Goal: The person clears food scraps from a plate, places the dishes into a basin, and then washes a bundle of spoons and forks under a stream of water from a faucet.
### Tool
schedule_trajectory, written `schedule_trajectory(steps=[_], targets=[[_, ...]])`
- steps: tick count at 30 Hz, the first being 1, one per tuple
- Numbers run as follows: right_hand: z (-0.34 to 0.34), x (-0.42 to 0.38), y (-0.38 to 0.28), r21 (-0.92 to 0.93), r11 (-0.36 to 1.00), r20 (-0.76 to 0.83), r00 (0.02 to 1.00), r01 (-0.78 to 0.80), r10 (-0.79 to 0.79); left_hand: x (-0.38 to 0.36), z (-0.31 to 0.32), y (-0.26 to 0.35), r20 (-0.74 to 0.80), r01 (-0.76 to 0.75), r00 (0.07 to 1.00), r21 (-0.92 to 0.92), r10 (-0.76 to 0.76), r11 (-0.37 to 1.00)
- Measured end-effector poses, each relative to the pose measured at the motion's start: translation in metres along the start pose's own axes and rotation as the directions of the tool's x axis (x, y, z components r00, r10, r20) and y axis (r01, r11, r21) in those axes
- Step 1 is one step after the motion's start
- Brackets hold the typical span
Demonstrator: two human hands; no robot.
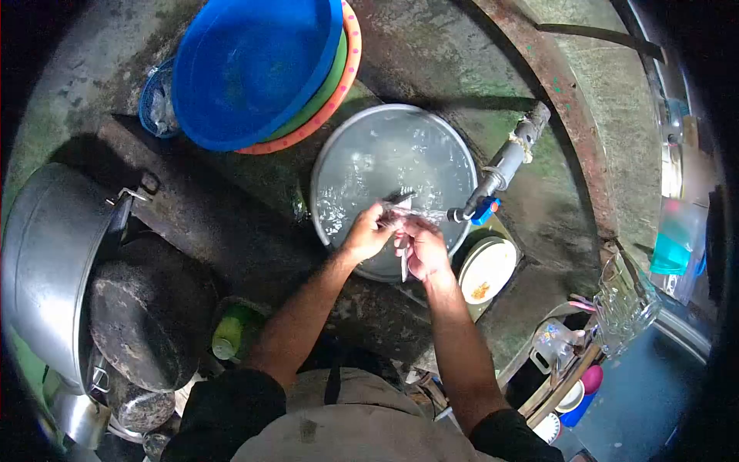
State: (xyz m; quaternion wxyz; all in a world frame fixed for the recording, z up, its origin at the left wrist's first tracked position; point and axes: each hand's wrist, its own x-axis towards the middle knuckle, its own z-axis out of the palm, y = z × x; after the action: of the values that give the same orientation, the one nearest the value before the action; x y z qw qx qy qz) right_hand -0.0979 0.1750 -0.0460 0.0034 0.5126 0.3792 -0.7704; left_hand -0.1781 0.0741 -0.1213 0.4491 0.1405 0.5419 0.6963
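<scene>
Over the front part of a round metal basin [358,165] of water, my two hands are close together. My left hand [371,233] pinches a small dark and whitish item, too small to name. My right hand [423,248] is curled beside it, with a thin pale strip [404,266] between its fingers, pointing down toward the basin's near rim. To the right, a grey pipe tap [504,165] with a blue valve handle [483,211] reaches over the basin, and water runs from it at my hands.
Blue [254,69], green and orange tubs are stacked at the upper left. Large metal pots [50,269] and a blackened pot [146,316] stand at left, near a green bottle [228,335]. White plates [489,269] sit right of the basin; a dish rack [566,385] is lower right.
</scene>
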Motion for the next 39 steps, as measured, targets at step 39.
schedule_trajectory(steps=[39], targets=[[0.019, 0.037, 0.013, -0.704, 0.449, -0.007, 0.627, 0.550, -0.779, -0.016, 0.009, 0.013, -0.297, 0.187, 0.915, -0.290, -0.274, 0.939]])
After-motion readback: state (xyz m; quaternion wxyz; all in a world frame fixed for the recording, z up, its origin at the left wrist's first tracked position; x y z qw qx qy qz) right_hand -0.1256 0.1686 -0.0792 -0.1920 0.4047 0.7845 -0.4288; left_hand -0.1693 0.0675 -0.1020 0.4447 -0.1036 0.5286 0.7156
